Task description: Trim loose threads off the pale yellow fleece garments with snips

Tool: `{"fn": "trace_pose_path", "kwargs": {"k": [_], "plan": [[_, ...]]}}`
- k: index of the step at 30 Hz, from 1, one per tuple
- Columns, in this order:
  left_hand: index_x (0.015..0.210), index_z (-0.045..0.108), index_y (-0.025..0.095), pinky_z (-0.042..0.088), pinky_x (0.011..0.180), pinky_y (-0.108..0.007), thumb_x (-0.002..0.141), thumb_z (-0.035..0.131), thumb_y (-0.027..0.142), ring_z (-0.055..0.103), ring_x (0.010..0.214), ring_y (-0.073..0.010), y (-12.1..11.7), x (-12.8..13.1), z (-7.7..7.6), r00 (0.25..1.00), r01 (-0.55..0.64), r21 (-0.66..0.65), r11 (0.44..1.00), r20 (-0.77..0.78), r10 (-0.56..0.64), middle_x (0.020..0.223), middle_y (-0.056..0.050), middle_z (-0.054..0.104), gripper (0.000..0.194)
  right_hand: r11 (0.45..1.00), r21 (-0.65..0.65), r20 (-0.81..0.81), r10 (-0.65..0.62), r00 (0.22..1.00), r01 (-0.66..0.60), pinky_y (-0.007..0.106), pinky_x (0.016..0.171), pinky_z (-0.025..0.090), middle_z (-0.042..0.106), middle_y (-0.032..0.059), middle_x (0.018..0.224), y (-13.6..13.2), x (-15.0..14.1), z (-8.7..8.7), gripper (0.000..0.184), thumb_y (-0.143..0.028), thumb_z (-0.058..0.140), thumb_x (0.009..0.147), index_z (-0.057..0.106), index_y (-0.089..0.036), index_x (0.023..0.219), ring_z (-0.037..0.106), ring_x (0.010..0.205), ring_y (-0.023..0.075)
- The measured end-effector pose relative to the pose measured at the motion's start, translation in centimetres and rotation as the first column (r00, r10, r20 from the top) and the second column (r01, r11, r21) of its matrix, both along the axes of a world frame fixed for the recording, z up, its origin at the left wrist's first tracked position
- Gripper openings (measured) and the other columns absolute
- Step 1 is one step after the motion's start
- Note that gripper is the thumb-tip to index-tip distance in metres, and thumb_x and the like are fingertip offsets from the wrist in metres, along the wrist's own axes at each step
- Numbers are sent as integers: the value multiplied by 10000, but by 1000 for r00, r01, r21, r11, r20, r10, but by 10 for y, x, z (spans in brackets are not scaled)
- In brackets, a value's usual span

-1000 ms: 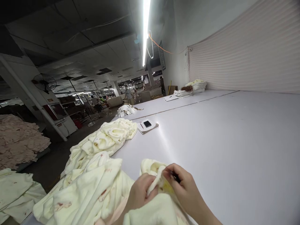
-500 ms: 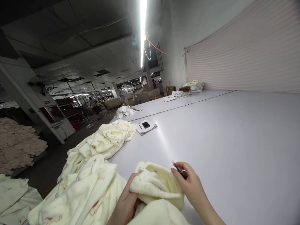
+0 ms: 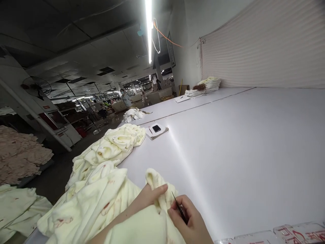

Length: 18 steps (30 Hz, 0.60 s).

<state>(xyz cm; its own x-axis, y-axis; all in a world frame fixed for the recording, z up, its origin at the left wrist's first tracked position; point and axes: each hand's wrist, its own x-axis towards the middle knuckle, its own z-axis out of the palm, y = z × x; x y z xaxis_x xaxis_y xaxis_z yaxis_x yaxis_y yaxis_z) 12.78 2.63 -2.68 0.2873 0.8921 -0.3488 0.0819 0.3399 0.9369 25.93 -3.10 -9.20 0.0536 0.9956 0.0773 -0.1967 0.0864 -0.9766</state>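
A pale yellow fleece garment (image 3: 142,223) with faint reddish prints is bunched in front of me. My left hand (image 3: 153,194) is closed on its upper folds, thumb on top and the other fingers hidden by the cloth. To the right, my right hand (image 3: 186,217) grips dark, thin-pointed thread snips (image 3: 180,210), the point directed up and left. Its thumb and fingertips are against the garment's edge. More of the same yellow garments (image 3: 88,200) lie heaped along the table's left side.
The white table (image 3: 241,152) stretches right and away. On it are a phone (image 3: 156,128) on a paper pad (image 3: 152,135), white scraps (image 3: 133,114) and stacked cloth (image 3: 212,84). Red-lettered plastic (image 3: 291,234) lies at the near right. Pinkish (image 3: 22,152) and yellow piles stand left; a person (image 3: 125,98) is beyond.
My left hand has shifted up and right over the garment, its thumb now on top. My right hand has moved down and left with the snips. The view has tilted down a little.
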Motion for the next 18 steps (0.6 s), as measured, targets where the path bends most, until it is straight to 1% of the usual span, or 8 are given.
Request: {"fn": "trace_pose_path", "kwargs": {"k": [2, 3, 5, 7, 10, 14, 16, 18], "plan": [[830, 627, 158, 462, 731, -348, 622, 757, 318, 623, 748, -224, 5, 2, -5, 998, -24, 15, 1000, -66, 25, 719, -29, 661, 293, 999, 39, 62, -34, 998, 32, 227, 540, 360, 458, -37, 662, -5, 0, -1, 266, -458, 567, 761, 501, -204, 721, 393, 564, 113], [835, 625, 154, 462, 726, -344, 609, 760, 298, 620, 747, -221, 5, 2, -6, 996, -37, 15, 999, -78, 38, 722, -25, 657, 300, 999, 39, 79, -41, 996, 38, 225, 534, 365, 465, -37, 667, -6, 2, 0, 243, -439, 566, 765, 504, -206, 739, 399, 560, 113], [848, 623, 137, 467, 721, -349, 620, 746, 318, 621, 746, -226, 1, 1, -5, 994, -65, 1, 998, -84, 65, 732, -34, 652, 316, 999, 23, 107, -42, 993, 40, 222, 522, 377, 497, -32, 682, -8, 8, 3, 214, -418, 561, 771, 521, -209, 787, 428, 559, 116], [868, 626, 128, 473, 731, -357, 652, 723, 349, 626, 765, -235, -7, 0, 2, 990, -110, -2, 994, -90, 109, 752, -46, 656, 324, 999, 34, 159, -41, 986, 36, 224, 520, 396, 551, -12, 731, -8, 16, 8, 209, -416, 555, 781, 549, -215, 838, 482, 588, 129], [886, 641, 140, 477, 774, -360, 695, 700, 340, 625, 845, -248, -20, 1, 17, 984, -133, 28, 991, -113, 136, 802, -54, 673, 283, 992, 122, 287, -69, 956, 35, 236, 561, 438, 611, 27, 854, -5, 30, 15, 219, -415, 534, 812, 598, -230, 909, 566, 713, 166], [866, 649, 149, 481, 790, -346, 677, 723, 304, 623, 875, -248, -27, 8, 35, 981, -151, 38, 988, -119, 155, 809, -51, 690, 256, 981, 194, 433, -92, 897, 7, 243, 545, 447, 636, 35, 847, 1, 37, 13, 228, -400, 487, 868, 637, -244, 940, 599, 725, 172], [852, 642, 152, 485, 781, -346, 667, 732, 302, 630, 832, -240, -27, 9, 38, 976, -181, 28, 983, -122, 183, 760, -37, 685, 255, 966, 258, 470, -127, 873, 1, 256, 563, 453, 645, 36, 831, 2, 36, 11, 239, -397, 478, 879, 649, -248, 956, 604, 709, 173], [851, 635, 157, 485, 788, -353, 666, 733, 296, 633, 814, -237, -26, 9, 37, 974, -182, 40, 983, -130, 185, 725, -26, 675, 252, 953, 303, 492, -156, 856, -1, 267, 592, 455, 648, 30, 803, 3, 34, 10, 246, -389, 459, 895, 660, -257, 943, 602, 688, 170]]}}
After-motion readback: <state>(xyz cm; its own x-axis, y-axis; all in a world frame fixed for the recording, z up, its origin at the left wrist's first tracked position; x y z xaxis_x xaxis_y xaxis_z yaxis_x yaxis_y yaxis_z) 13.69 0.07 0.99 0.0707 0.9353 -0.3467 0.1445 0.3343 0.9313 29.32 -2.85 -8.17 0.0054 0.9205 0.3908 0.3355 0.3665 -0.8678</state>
